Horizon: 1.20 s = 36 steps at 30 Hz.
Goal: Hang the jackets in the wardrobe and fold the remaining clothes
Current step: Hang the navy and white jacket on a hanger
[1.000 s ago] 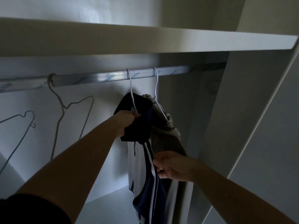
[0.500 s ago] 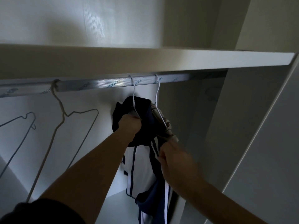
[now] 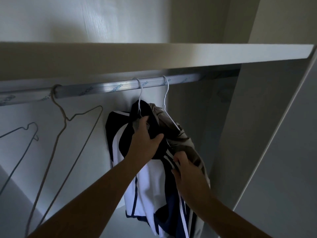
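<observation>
— Navy-and-white striped jacket hangs on a thin white wire hanger above the left hand, which grips its collar; the right hand pinches its striped edge.
— Risk?
— A hard tug could slide it off.

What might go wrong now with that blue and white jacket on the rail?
The navy and white jacket looks bunched on its white hanger; if the left hand lets go, it may slip off. The right hand pulls at the striped edge right beside the grey jacket, so a tug might drag that one askew too.
</observation>
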### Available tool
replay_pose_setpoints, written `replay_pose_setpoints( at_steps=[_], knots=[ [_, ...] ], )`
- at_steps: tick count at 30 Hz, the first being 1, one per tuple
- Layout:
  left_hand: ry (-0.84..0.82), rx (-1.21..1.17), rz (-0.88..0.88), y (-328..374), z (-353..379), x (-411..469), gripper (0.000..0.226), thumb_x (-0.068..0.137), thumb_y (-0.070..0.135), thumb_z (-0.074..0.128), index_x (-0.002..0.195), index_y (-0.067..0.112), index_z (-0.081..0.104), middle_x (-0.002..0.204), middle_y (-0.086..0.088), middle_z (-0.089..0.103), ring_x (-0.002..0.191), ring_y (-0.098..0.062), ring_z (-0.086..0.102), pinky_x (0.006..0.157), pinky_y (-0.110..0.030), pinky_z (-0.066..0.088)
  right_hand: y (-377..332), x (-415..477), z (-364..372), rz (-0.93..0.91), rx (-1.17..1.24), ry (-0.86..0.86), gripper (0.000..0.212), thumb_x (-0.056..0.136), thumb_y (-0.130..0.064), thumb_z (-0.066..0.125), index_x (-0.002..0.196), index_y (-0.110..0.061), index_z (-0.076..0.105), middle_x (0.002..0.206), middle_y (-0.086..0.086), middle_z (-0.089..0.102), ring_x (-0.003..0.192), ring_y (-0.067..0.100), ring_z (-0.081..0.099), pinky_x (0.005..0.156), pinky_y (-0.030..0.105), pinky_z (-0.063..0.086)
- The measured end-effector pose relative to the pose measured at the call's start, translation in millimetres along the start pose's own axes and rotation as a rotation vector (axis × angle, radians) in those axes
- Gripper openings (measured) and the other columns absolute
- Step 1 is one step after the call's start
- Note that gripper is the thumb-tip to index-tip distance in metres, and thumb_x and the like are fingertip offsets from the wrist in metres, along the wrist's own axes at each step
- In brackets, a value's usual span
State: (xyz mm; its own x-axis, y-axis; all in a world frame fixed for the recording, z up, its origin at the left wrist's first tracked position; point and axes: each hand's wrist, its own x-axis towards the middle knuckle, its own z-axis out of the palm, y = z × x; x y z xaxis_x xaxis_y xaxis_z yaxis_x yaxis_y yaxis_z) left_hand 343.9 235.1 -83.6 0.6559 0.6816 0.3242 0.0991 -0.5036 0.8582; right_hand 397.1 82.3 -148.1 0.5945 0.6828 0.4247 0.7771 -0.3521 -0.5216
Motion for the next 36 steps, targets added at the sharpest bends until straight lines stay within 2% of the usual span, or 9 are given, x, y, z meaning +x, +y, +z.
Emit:
replay_pose_setpoints(
  at_steps=[2,4,10,14,20,23,27,33,36],
  knots=[
    [0.026,0.147,0.024,-3,2,1,0.018,0.089,0.021,0.063,0.099,0.007,0.058,0.087,-0.001,0.06,0.091,-0.022,0.061,0.077,-0.025,0.042,0,1,1,0.029,0.052,0.0,0.023,0.095,-0.021,0.054,0.1,-0.032,0.035,0.065,-0.01,0.052,0.056,0.004,0.055,0.051,0.023,0.047],
    [0.032,0.096,-0.018,-5,1,3,0.024,0.09,0.019,0.062,0.077,0.0,0.056,0.073,-0.008,0.058,0.086,-0.033,0.062,0.073,-0.033,0.047,2,2,-2,0.12,0.169,-0.008,0.02,0.096,-0.026,0.052,0.103,-0.034,0.036,0.065,-0.008,0.055,0.054,0.006,0.058,0.048,0.021,0.045],
    [0.014,-0.081,-0.14,-14,2,4,0.014,0.087,0.008,0.066,0.098,-0.001,0.067,0.091,-0.012,0.068,0.083,-0.02,0.064,0.076,-0.027,0.054,28,-3,-14,0.2,0.254,-0.292,0.027,0.099,-0.015,0.051,0.074,-0.004,0.058,0.052,-0.008,0.044,0.047,0.002,0.045,0.051,0.021,0.04],
    [0.027,-0.066,-0.13,-15,3,7,0.016,0.087,0.007,0.066,0.098,-0.005,0.066,0.088,-0.012,0.066,0.076,-0.016,0.063,0.065,-0.016,0.051,36,-4,-20,0.224,0.121,-0.322,0.035,0.092,-0.019,0.062,0.059,-0.014,0.05,0.055,-0.004,0.05,0.051,0.007,0.048,0.056,0.022,0.045],
    [0.024,-0.024,-0.103,-13,10,13,0.008,0.085,0.004,0.064,0.081,-0.004,0.063,0.081,-0.02,0.064,0.075,-0.024,0.061,0.07,-0.03,0.051,26,-14,-15,0.052,-0.497,-0.211,0.023,0.1,-0.036,0.039,0.096,-0.026,0.059,0.089,-0.01,0.061,0.071,0.006,0.052,0.052,0.014,0.022],
    [-0.017,-0.135,-0.17,-16,9,12,0.016,0.086,0.004,0.061,0.075,0.014,0.059,0.076,-0.005,0.063,0.068,-0.011,0.059,0.059,-0.013,0.049,25,-10,-21,0.133,-0.431,-0.271,0.023,0.101,-0.038,0.039,0.108,-0.025,0.055,0.103,-0.01,0.063,0.09,0.008,0.06,0.066,0.015,0.031],
    [-0.023,-0.249,-0.257,-15,7,11,0.015,0.091,0.016,0.054,0.088,0.003,0.062,0.082,-0.012,0.064,0.075,-0.019,0.06,0.072,-0.03,0.048,3,14,-26,0.175,-0.049,-0.246,0.032,0.094,-0.035,0.052,0.123,-0.024,0.042,0.106,-0.004,0.061,0.095,0.017,0.063,0.079,0.032,0.05],
    [0.405,0.25,0.169,-32,-31,15,0.003,0.09,0.021,0.054,0.091,0.021,0.052,0.084,0.009,0.051,0.07,-0.004,0.05,0.061,-0.017,0.039,-17,60,-9,0.01,-0.195,-0.124,0.029,0.098,-0.024,0.041,0.127,-0.021,0.042,0.099,0.002,0.066,0.091,0.026,0.064,0.071,0.033,0.045],
    [0.224,0.469,-0.03,-41,-46,36,0.016,0.091,0.026,0.056,0.101,0.015,0.054,0.094,-0.001,0.054,0.09,-0.022,0.059,0.075,-0.037,0.05,-12,63,-9,-0.02,-0.248,-0.144,0.032,0.098,-0.022,0.04,0.129,-0.021,0.043,0.101,0.002,0.067,0.09,0.026,0.064,0.072,0.033,0.045]
  ],
)
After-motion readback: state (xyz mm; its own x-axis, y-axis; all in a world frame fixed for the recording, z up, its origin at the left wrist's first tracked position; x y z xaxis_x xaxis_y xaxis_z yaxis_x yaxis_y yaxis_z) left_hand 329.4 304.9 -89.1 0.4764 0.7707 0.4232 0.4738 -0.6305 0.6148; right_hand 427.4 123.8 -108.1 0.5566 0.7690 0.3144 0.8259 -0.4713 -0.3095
